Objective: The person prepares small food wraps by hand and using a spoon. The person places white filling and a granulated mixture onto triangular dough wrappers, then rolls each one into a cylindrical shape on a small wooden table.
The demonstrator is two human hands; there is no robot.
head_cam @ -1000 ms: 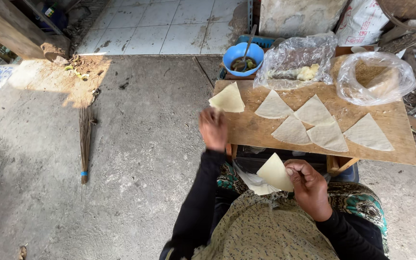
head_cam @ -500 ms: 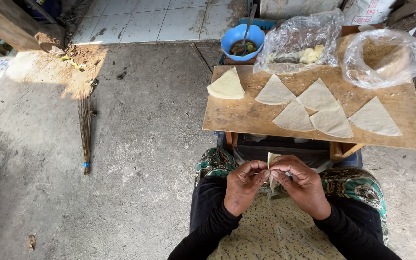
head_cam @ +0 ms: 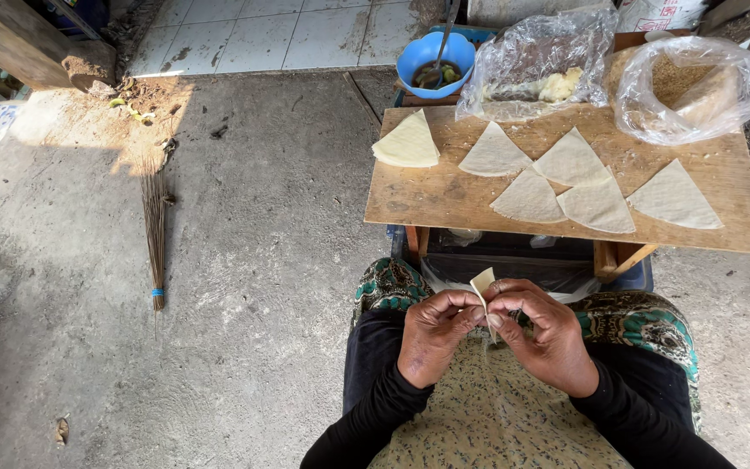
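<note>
My left hand (head_cam: 433, 332) and my right hand (head_cam: 545, 333) meet over my lap, both pinching one small pale dough wrapper (head_cam: 482, 282) that stands up between the fingertips. Just beyond them is a low wooden board (head_cam: 444, 195). On it lie several flat triangular wrappers (head_cam: 572, 178), and a stack of triangular wrappers (head_cam: 407, 142) rests at its left end.
A blue bowl (head_cam: 434, 56) with a spoon stands behind the board. Two clear plastic bags (head_cam: 538, 62) (head_cam: 686, 82) sit at the board's far side. A twig broom (head_cam: 155, 227) lies on the concrete floor to the left. A dark crate sits under the board.
My left hand came back from the board to my lap. Both hands now hold the wrapper together, folded narrower than a second ago.
</note>
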